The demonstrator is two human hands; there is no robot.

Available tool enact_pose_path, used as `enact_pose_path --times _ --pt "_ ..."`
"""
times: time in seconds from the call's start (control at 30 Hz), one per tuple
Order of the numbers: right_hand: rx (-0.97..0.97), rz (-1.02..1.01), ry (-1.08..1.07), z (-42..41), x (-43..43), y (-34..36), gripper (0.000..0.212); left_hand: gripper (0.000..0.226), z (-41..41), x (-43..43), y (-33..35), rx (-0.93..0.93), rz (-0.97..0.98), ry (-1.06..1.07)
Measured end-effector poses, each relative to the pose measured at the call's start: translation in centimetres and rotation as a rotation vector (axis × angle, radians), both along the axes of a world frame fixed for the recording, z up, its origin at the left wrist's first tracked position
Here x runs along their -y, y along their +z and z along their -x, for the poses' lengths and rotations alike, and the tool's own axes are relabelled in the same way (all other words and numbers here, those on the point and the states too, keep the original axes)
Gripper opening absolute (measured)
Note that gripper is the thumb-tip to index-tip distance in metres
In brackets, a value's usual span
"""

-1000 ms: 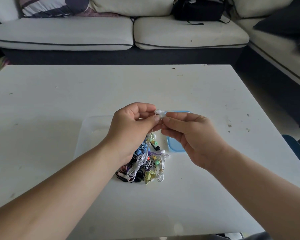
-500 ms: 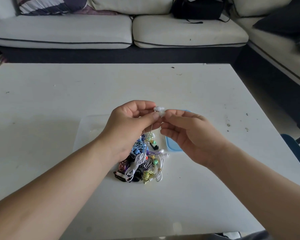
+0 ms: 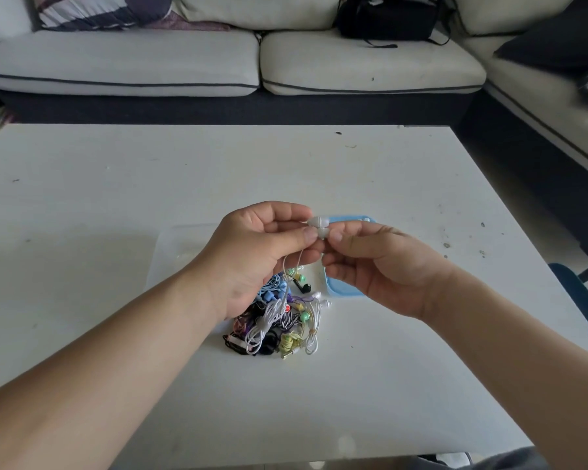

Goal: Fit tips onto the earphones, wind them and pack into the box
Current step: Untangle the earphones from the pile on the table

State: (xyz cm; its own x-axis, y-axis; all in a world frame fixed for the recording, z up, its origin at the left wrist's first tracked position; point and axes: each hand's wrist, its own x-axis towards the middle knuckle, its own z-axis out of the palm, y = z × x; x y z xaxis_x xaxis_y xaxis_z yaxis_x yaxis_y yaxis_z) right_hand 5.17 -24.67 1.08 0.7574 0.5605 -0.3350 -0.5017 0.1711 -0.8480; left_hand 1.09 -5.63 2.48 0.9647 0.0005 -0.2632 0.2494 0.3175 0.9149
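Note:
My left hand (image 3: 258, 252) pinches two white earbuds (image 3: 319, 225) side by side above the table, and their thin white cable (image 3: 294, 266) hangs down from my fingers. My right hand (image 3: 377, 266) meets them from the right, its thumb and forefinger pinching the lower earbud's tip. Below the hands lies a tangled pile of coloured earphones (image 3: 279, 320). A blue box (image 3: 345, 288) sits behind my right hand, mostly hidden. A clear plastic lid (image 3: 180, 252) lies to the left of the pile.
The white table (image 3: 116, 198) stretches wide on all sides of the pile. A cream sofa (image 3: 197, 59) runs along the far edge with a black bag (image 3: 387, 18) on it. A dark blue chair edge (image 3: 581, 300) shows at the right.
Both hands stay together at the earbuds and have dropped slightly. A second earbud now shows beside the first in my left fingers.

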Motion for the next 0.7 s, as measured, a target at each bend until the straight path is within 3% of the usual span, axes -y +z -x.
enact_pose_path --times 0.2,0.47,0.7 --pt "0.097 0.066 -0.217 0.0 -0.3 -0.3 0.014 0.029 -0.2 0.1 -0.2 -0.038 0.009 0.039" --pt "0.183 0.122 -0.217 0.3 -0.6 -0.1 0.012 0.041 -0.2 -0.1 0.1 -0.046 -0.033 0.044" --pt "0.405 0.408 -0.285 0.6 -1.1 -0.4 0.007 0.025 -0.2 -0.1 -0.2 -0.062 -0.066 0.057"
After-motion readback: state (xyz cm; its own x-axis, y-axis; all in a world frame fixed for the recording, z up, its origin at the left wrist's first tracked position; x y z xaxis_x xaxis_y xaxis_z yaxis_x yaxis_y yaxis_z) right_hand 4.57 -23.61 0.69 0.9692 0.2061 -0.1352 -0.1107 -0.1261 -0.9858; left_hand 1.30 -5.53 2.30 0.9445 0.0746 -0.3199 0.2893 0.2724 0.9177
